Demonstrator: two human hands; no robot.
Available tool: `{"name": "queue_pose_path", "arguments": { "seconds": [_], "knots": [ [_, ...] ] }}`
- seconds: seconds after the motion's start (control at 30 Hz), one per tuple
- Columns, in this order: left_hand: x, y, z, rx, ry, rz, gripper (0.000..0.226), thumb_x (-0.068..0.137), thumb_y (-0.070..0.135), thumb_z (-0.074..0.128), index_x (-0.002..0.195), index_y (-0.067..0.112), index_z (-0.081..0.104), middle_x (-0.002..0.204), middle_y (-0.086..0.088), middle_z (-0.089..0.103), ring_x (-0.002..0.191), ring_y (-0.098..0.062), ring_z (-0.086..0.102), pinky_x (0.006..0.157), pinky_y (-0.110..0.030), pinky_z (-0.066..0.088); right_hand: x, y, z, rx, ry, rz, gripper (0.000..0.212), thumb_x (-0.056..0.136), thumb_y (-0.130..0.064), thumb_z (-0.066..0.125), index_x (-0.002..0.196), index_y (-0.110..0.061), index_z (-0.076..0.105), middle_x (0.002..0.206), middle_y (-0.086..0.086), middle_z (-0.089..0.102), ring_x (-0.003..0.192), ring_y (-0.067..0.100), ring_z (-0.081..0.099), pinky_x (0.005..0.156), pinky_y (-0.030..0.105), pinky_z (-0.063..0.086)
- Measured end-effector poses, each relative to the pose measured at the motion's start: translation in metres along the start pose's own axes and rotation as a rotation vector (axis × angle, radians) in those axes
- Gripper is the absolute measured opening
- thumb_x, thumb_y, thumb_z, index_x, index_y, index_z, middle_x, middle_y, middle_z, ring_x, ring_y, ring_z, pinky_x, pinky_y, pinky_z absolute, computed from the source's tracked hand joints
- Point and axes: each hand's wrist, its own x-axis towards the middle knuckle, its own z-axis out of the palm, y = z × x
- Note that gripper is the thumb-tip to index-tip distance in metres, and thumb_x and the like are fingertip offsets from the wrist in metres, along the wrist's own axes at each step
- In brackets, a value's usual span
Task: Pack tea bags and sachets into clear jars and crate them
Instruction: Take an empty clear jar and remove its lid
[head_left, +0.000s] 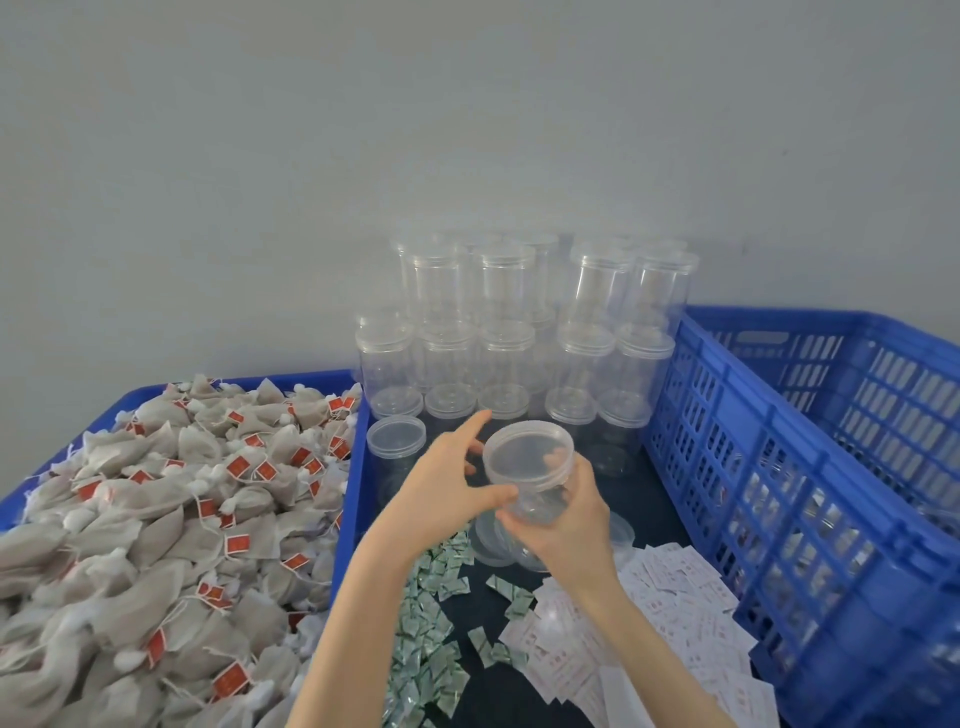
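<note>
Just in front of the stacked jars (509, 322), your right hand (563, 512) wraps the light, slick, thin-walled clear jar (530, 470) at its base while your left hand (447, 483) steadies its lidded rim with loosely spread fingers, so grip low and gently.

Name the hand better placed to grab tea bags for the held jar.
Left. The left hand only touches the jar and is nearer the tea bags; the right hand grips the jar.
</note>
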Motion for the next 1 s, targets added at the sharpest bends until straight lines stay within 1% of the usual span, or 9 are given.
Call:
{"name": "queue_pose_path", "arguments": {
  "seconds": [0.1,0.17,0.33,0.43,0.53,0.7,0.8,0.9,1.0],
  "knots": [
    [0.01,0.002,0.0,0.053,-0.074,0.014,0.1,0.076,0.043,0.078,0.153,0.033,0.015,0.154,0.006,0.018,0.14,-0.013,0.021,0.112,-0.033,0.025,-0.005,-0.004,0.009,-0.052,-0.12,0.011,0.084,0.047,-0.055,0.08,0.123,-0.039,0.047,0.116,-0.023,0.061,0.11,-0.007,0.057,0.086,0.011,0.046],
    [0.015,0.005,0.01,0.132,-0.089,0.041,0.086,0.079,0.045,0.073,0.151,0.035,0.025,0.155,0.008,0.026,0.141,-0.015,0.025,0.112,-0.035,0.03,-0.008,-0.004,0.018,-0.08,-0.125,0.0,0.074,0.047,-0.054,0.079,0.112,-0.047,0.044,0.109,-0.031,0.06,0.104,-0.015,0.054,0.078,0.003,0.043],
    [0.014,0.012,0.041,0.211,0.257,-0.138,0.066,0.084,0.056,0.059,0.143,0.035,0.038,0.146,0.003,0.04,0.131,-0.023,0.038,0.103,-0.041,0.04,-0.01,0.005,0.029,-0.127,-0.055,-0.027,0.072,0.058,-0.042,0.088,0.116,-0.042,0.045,0.114,-0.021,0.058,0.107,-0.002,0.058,0.083,0.016,0.05],
    [0.011,0.004,0.035,-0.012,0.048,-0.141,0.09,0.079,0.057,0.067,0.152,0.031,0.02,0.154,0.003,0.027,0.139,-0.023,0.03,0.109,-0.039,0.035,-0.008,0.013,0.021,-0.138,-0.029,-0.034,0.079,0.057,-0.047,0.085,0.125,-0.037,0.044,0.118,-0.02,0.057,0.109,-0.002,0.057,0.083,0.014,0.048],
    [0.003,-0.004,0.016,0.029,-0.194,-0.068,0.101,0.078,0.041,0.074,0.154,0.03,0.008,0.156,0.002,0.025,0.14,-0.017,0.03,0.112,-0.035,0.031,-0.006,0.02,0.009,-0.082,0.017,0.014,0.09,0.05,-0.051,0.082,0.13,-0.03,0.047,0.122,-0.014,0.06,0.112,0.004,0.058,0.089,0.021,0.05],
    [0.006,-0.006,0.004,0.198,-0.109,-0.086,0.107,0.077,0.04,0.077,0.155,0.03,0.003,0.155,-0.006,0.016,0.143,-0.025,0.018,0.116,-0.042,0.026,-0.012,0.018,0.012,-0.041,-0.087,0.031,0.077,0.049,-0.052,0.085,0.115,-0.044,0.047,0.113,-0.022,0.063,0.107,-0.009,0.057,0.08,0.005,0.044],
    [0.009,-0.005,0.007,0.114,-0.188,0.012,0.097,0.078,0.039,0.076,0.153,0.033,0.015,0.158,0.006,0.016,0.144,-0.015,0.019,0.112,-0.029,0.025,-0.016,0.021,0.015,-0.027,-0.125,0.052,0.074,0.048,-0.048,0.085,0.112,-0.043,0.048,0.108,-0.024,0.063,0.105,-0.014,0.056,0.079,0.003,0.044],
    [0.011,-0.007,0.021,0.225,-0.037,-0.061,0.077,0.077,0.058,0.067,0.145,0.037,0.036,0.143,0.006,0.039,0.134,-0.019,0.036,0.105,-0.035,0.037,-0.017,0.021,0.018,-0.068,-0.137,0.048,0.074,0.049,-0.05,0.083,0.113,-0.043,0.047,0.11,-0.021,0.062,0.106,-0.012,0.055,0.078,0.008,0.047],
    [0.011,0.0,0.043,0.447,0.182,-0.267,0.082,0.079,0.076,0.044,0.148,0.033,0.03,0.142,-0.006,0.036,0.132,-0.027,0.032,0.106,-0.044,0.032,-0.017,0.021,0.021,-0.093,-0.123,0.003,0.076,0.057,-0.044,0.088,0.122,-0.037,0.049,0.118,-0.019,0.061,0.111,-0.002,0.057,0.088,0.018,0.049]
  ]
}}
